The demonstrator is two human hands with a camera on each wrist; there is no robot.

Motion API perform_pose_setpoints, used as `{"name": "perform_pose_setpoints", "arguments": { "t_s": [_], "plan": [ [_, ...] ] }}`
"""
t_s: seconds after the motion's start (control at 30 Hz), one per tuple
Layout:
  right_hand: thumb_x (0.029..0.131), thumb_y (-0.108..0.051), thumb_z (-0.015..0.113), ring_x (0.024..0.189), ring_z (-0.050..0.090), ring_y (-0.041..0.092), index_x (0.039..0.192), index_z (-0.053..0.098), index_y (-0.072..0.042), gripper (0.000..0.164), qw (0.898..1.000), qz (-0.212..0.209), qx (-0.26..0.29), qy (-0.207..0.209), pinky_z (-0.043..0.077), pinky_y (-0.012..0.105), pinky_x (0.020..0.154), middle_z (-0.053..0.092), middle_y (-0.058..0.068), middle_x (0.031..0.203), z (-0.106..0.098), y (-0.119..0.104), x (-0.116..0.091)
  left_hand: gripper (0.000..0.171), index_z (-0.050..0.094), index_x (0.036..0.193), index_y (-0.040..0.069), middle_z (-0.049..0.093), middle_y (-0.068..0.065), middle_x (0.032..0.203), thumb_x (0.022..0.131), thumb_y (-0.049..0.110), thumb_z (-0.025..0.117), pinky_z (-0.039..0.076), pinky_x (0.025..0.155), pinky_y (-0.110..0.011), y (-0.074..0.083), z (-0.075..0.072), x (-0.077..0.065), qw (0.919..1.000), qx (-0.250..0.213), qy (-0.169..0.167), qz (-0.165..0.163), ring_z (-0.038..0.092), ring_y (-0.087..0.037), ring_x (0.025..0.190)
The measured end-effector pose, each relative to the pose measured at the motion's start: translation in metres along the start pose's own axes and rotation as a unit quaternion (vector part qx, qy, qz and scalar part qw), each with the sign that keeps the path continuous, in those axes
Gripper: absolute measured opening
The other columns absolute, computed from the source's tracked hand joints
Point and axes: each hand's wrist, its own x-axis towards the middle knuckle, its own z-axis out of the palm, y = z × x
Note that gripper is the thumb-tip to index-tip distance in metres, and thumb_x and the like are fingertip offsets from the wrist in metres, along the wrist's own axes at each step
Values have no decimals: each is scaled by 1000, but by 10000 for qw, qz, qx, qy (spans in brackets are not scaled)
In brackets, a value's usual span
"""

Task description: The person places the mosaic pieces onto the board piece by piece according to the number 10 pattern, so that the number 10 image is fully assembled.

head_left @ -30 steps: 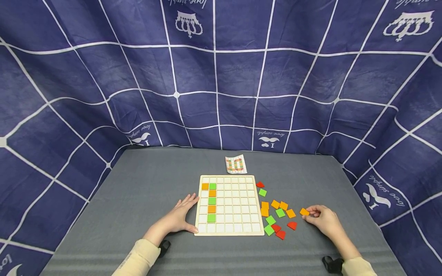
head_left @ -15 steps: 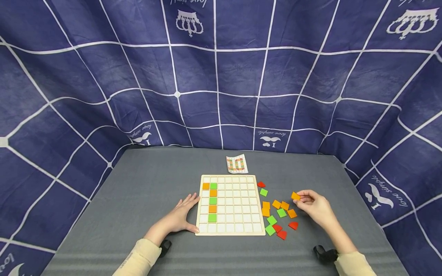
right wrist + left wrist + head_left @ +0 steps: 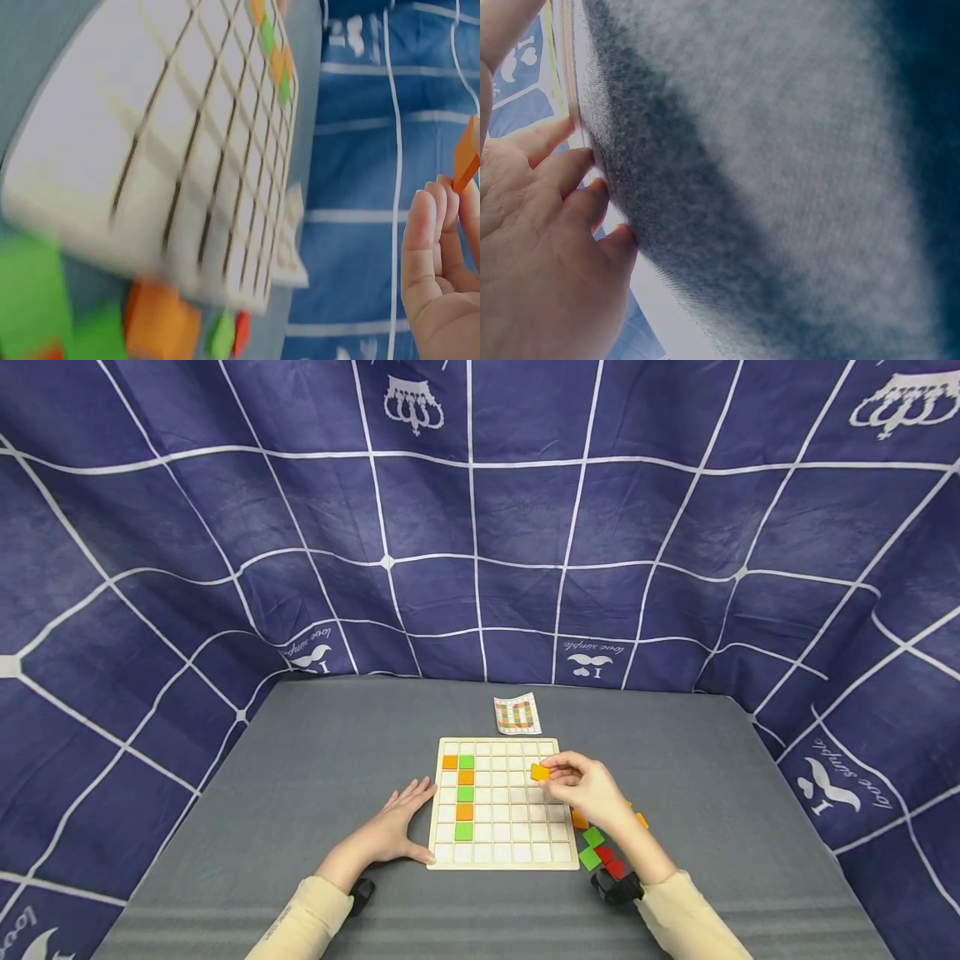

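An orange square tile (image 3: 540, 772) is pinched between the thumb and fingers of my right hand (image 3: 588, 787), over the right part of the board; the right wrist view shows the same tile (image 3: 466, 156) at its edge. The pale wooden grid board (image 3: 504, 865) lies flat, with a column of alternating green tiles (image 3: 465, 794) and orange tiles (image 3: 465, 812) near its left side, plus one orange tile (image 3: 450, 762) at the upper left. My left hand (image 3: 393, 828) rests spread against the board's left edge, thumb near the lower corner. Its fingers (image 3: 577, 166) touch the edge in the left wrist view.
Loose green tiles (image 3: 590, 858), red pieces (image 3: 616, 869) and orange tiles (image 3: 579, 819) lie right of the board, partly hidden by my right forearm. A printed pattern card (image 3: 517, 714) lies behind the board. Blue curtain (image 3: 517, 527) surrounds the grey table (image 3: 360, 718).
My right hand has carried the orange tile leftward, from the far right of the loose pieces to over the board. The left hand has stayed at the board's edge.
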Motion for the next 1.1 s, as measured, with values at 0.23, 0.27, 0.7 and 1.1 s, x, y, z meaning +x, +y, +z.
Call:
{"name": "perform_pose_setpoints", "arguments": {
  "t_s": [0.23, 0.27, 0.7, 1.1],
  "plan": [
    [82, -12, 79, 81, 65, 11, 105, 73, -7, 25, 9987, -225, 207, -411, 55, 17, 72, 70, 7, 95, 55, -6, 8, 115, 34, 153, 4, 24, -18, 162, 58, 29, 94, 12, 123, -58, 2, -1, 1, 10000, 61, 0, -52, 16, -37, 152],
    [82, -12, 79, 80, 64, 11, 104, 73, -6, 24, 9985, -264, 174, -455, 55, 17, 71, 70, 7, 93, 62, -6, 8, 115, 34, 153, 4, 24, -18, 162, 58, 29, 95, 12, 123, -58, 2, -1, 1, 10000, 54, -1, -49, 16, -37, 152],
    [78, -18, 84, 74, 61, 4, 95, 75, -11, 21, 9822, -1120, -1306, -760, 51, 15, 67, 66, -3, 85, 129, -2, 8, 114, 34, 152, 2, 25, -21, 161, 60, 31, 94, 12, 122, -61, -1, -2, -1, 10000, 27, -42, 15, 17, -40, 151],
    [76, -16, 84, 74, 52, 3, 94, 76, -11, 19, 9455, -1746, -2640, -768, 48, 15, 66, 65, -3, 85, 145, 4, 10, 114, 33, 152, 1, 24, -21, 161, 61, 32, 93, 11, 121, -62, 0, -3, 0, 9999, 28, -93, 47, 16, -41, 151]
  ]
}}
